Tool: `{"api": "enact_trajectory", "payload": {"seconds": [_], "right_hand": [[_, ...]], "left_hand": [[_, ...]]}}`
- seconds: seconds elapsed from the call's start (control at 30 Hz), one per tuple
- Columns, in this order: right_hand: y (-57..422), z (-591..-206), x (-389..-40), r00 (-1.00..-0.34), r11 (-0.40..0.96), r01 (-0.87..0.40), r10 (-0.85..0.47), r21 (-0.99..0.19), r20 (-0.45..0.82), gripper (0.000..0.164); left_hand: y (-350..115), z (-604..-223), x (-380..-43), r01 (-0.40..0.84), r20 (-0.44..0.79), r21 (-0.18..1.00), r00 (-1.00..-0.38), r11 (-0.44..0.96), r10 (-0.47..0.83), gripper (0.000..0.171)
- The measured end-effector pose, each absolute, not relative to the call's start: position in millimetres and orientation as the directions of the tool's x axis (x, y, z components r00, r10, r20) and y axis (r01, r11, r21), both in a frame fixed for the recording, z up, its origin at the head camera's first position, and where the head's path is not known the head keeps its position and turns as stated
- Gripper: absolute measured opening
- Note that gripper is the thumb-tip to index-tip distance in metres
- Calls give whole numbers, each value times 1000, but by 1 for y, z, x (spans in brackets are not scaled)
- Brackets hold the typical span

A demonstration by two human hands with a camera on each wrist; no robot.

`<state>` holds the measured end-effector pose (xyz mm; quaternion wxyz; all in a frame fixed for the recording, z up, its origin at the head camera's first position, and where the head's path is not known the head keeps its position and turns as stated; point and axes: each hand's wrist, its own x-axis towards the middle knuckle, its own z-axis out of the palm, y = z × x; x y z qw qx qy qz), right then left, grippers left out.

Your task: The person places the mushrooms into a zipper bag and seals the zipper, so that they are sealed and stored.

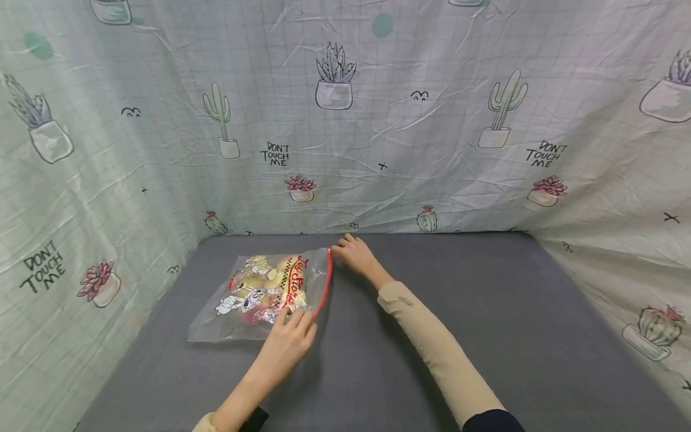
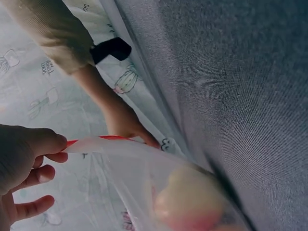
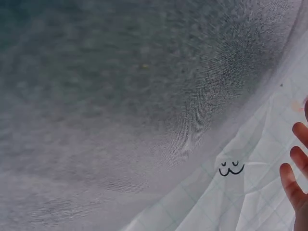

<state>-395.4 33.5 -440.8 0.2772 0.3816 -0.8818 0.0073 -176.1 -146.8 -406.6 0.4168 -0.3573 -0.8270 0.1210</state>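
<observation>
A clear plastic zip bag (image 1: 216,324) with cartoon print and a red zip edge lies on the left part of the table, its zip edge facing right. Round yellowish and red things (image 2: 190,199) show blurred through its plastic. At the near end of the red edge my left hand (image 1: 291,333) pinches the strip between thumb and index finger, the other fingers spread apart. My right hand (image 1: 356,255) holds the far corner of the same edge. Only some fingers (image 3: 291,180) of that hand show in the right wrist view; its grip is outside that frame.
The dark grey table (image 1: 459,300) extends to the right of the bag. A pale curtain (image 1: 378,132) printed with cacti hangs behind the table and along both sides. A black strap piece (image 1: 254,419) shows by the left forearm.
</observation>
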Motion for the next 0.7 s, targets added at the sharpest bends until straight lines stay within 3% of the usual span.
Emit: {"api": "enact_trajectory", "payload": {"seconds": [0.37,0.7], "right_hand": [[58,-436,-381,-596,721,-671,-665,176,451,20],[78,-436,-364,-598,715,-681,-667,158,444,21]], "left_hand": [[-132,-406,-192,476,618,-479,-414,738,668,39],[-120,-413,-206,520,583,-433,-461,736,669,18]]}}
